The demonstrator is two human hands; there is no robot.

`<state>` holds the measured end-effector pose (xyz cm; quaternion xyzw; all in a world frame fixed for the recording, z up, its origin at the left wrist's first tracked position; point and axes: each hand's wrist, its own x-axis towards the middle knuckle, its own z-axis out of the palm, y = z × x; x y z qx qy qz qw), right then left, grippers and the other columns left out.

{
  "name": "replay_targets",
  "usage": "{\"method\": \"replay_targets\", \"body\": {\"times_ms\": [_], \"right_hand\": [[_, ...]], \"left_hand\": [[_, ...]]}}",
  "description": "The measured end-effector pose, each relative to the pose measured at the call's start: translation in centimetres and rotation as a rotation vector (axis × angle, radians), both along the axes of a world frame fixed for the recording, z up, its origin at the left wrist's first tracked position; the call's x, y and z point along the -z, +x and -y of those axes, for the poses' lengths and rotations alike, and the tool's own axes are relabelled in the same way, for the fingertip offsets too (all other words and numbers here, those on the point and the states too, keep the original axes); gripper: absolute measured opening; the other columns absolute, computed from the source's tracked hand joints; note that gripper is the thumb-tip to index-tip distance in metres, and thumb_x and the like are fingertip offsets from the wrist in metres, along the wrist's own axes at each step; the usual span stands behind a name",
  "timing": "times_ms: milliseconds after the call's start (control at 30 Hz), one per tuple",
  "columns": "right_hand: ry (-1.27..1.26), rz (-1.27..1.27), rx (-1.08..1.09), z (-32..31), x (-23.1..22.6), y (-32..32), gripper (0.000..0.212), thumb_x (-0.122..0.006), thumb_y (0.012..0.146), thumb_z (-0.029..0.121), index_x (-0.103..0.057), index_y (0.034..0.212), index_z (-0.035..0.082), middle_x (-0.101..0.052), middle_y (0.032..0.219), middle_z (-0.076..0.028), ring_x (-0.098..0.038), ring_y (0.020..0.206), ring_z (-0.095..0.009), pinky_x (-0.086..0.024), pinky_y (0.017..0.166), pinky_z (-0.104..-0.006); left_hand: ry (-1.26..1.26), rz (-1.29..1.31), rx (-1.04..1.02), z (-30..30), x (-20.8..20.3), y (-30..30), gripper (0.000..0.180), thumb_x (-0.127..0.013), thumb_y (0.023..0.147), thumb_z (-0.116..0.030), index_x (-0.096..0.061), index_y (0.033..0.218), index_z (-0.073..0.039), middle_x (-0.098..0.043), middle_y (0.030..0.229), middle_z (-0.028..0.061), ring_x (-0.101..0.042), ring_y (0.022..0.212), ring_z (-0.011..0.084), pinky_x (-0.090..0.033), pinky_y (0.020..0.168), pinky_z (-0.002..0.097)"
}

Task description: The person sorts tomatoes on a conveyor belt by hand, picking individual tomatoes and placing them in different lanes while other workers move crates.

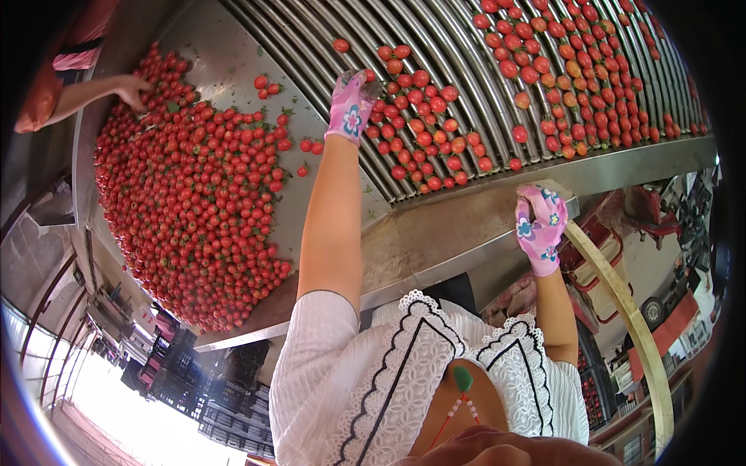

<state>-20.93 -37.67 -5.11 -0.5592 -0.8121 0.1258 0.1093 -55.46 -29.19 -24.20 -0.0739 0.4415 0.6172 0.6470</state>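
Observation:
My left hand (352, 109), in a pink flowered glove with grey fingertips, reaches over the left part of the metal roller bed (458, 93). Its fingers are bent together around a red cherry tomato (369, 75) at their tips. Loose cherry tomatoes (423, 138) lie in the grooves just right of it. My right hand (542, 225), gloved the same way, is at the front metal ledge with its fingers curled inward. Whatever it may hold is hidden by the glove.
A big heap of cherry tomatoes (194, 202) fills the metal tray (225, 46) on the left, where another person's bare hand (132, 89) touches it. More tomatoes (590, 85) cover the rollers at right. A pale curved strip (622, 303) runs down beside my right hand. Dark crates (175, 373) stand behind.

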Motion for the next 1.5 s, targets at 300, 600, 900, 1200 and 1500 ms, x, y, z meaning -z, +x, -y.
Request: {"method": "replay_targets", "body": {"times_ms": [300, 600, 900, 1200, 1500], "right_hand": [[-0.022, -0.011, -0.004, 0.0, 0.0, 0.0, 0.011, -0.065, 0.077, 0.009, -0.064, 0.088, 0.013, -0.066, 0.085, -0.005, -0.061, 0.080, -0.025, -0.046, 0.074, -0.0385], [0.035, -0.070, 0.010, 0.1, 0.4, 0.1, 0.011, -0.064, 0.079, 0.011, -0.066, 0.089, 0.012, -0.066, 0.083, -0.007, -0.060, 0.078, -0.027, -0.046, 0.074, -0.0396], [0.074, -0.088, 0.028, 0.0, 0.8, -0.2, 0.011, -0.066, 0.076, 0.011, -0.067, 0.087, 0.014, -0.063, 0.074, -0.006, -0.059, 0.071, -0.027, -0.046, 0.067, -0.0397], [0.040, -0.109, 0.032, -0.3, 0.6, 0.5, 0.011, -0.066, 0.076, 0.013, -0.067, 0.086, 0.015, -0.065, 0.081, -0.005, -0.060, 0.074, -0.026, -0.047, 0.070, -0.0390], [-0.036, 0.114, -0.142, 0.4, -0.7, -1.4, 0.011, -0.062, 0.081, 0.017, -0.063, 0.092, 0.016, -0.063, 0.082, -0.007, -0.060, 0.080, -0.028, -0.045, 0.073, -0.0418]], "left_hand": [[0.082, 0.632, -0.018, 4.1, -9.4, 0.6, 0.023, -0.042, 0.096, -0.020, -0.058, 0.108, -0.009, -0.065, 0.089, 0.0127, -0.061, 0.066, 0.0260, -0.049, 0.057, 0.0354], [0.065, 0.592, 0.110, 7.5, -11.1, 1.6, 0.032, -0.042, 0.100, -0.026, -0.055, 0.120, -0.004, -0.066, 0.092, 0.0132, -0.062, 0.065, 0.0227, -0.051, 0.052, 0.0311], [-0.216, -0.823, 0.668, 11.5, 1.5, 4.7, 0.040, -0.058, 0.090, -0.015, -0.052, 0.128, -0.008, -0.065, 0.102, 0.0143, -0.065, 0.075, 0.0229, -0.054, 0.067, 0.0303], [0.484, -1.811, 1.423, 8.3, -4.7, 10.5, 0.045, -0.051, 0.087, -0.028, -0.051, 0.131, -0.019, -0.050, 0.134, 0.0124, -0.042, 0.126, 0.0324, -0.033, 0.108, 0.0447], [-0.790, -1.720, 0.680, 30.4, -8.8, -9.7, 0.050, -0.069, 0.080, -0.026, -0.056, 0.125, -0.010, -0.049, 0.135, 0.0198, -0.044, 0.127, 0.0366, -0.037, 0.106, 0.0431]]}}
